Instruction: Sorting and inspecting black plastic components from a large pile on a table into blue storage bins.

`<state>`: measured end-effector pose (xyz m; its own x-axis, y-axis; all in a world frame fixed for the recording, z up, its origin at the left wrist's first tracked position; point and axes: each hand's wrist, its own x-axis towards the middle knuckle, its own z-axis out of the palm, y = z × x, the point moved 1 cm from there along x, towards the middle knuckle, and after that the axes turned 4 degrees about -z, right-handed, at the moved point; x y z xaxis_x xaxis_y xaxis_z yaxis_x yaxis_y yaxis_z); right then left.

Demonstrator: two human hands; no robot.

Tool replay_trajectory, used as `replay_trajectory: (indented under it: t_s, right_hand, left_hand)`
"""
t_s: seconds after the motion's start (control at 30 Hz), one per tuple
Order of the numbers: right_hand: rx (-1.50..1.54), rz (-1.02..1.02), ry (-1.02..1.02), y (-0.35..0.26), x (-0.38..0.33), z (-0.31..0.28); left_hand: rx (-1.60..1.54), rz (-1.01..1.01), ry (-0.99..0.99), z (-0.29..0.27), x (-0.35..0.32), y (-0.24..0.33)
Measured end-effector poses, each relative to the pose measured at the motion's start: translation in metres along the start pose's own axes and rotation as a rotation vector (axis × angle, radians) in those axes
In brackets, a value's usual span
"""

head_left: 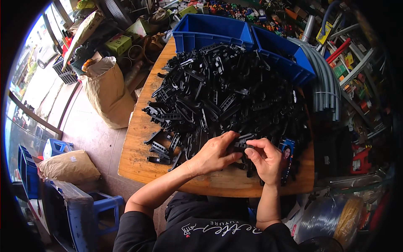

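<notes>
**Our black shirt [201, 235] at six o'clock, a small black part [241, 144] in our fingertips**

We have one part in hand, just off the middle of the view toward four o'clock, above the near side of the table [136, 155]. Our left hand [212, 154] pinches it between thumb and forefinger; our right hand [267, 163] pinches its other end, though the fingers hide much of it. To handle it well, we would keep the left grip steady, let the right fingertips do the fine work, and press lightly, since thin plastic could snap or slip into the heap.

Around our two hands, mostly toward one o'clock, spreads one heap of black parts [226, 98], far too tangled to count. One upright rectangle with a portrait [287, 157], perhaps a phone, stands near our right hand toward four o'clock. Farther out we count two blue bins, one at twelve [189, 43] and one near two [305, 76]; at least two brown sacks, at ten [110, 98] and eight [71, 168]; and several grey tubes [326, 86], bundled past two o'clock.
</notes>
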<state>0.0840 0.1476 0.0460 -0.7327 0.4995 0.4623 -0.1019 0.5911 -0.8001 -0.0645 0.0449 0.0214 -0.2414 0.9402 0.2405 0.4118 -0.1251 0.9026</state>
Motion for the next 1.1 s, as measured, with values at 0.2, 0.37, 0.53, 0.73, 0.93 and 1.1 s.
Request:
replay_trajectory:
  t_s: [0.2, 0.37, 0.53, 0.73, 0.93, 1.1]
  right_hand:
    - [0.083, 0.07, 0.077, 0.006, -0.009, 0.005]
    - [0.11, 0.0, 0.155, 0.007, -0.001, 0.005]
    - [0.326, 0.178, -0.046, 0.01, -0.005, -0.003]
    - [0.259, 0.141, -0.01, 0.009, -0.012, -0.001]
    - [0.146, -0.028, -0.028, 0.004, -0.01, -0.001]
    - [0.104, -0.077, -0.034, 0.005, -0.01, -0.003]
  left_hand:
    - [0.182, 0.056, 0.003, 0.001, 0.0, 0.001]
    - [0.149, 0.053, 0.0, 0.001, -0.003, 0.013]
    - [0.087, 0.104, 0.011, 0.007, -0.011, 0.012]
    - [-0.014, 0.212, 0.083, 0.011, -0.014, 0.008]
    - [-0.013, 0.27, 0.091, 0.012, -0.014, 0.002]
    - [0.044, 0.243, 0.064, 0.013, -0.016, 0.003]
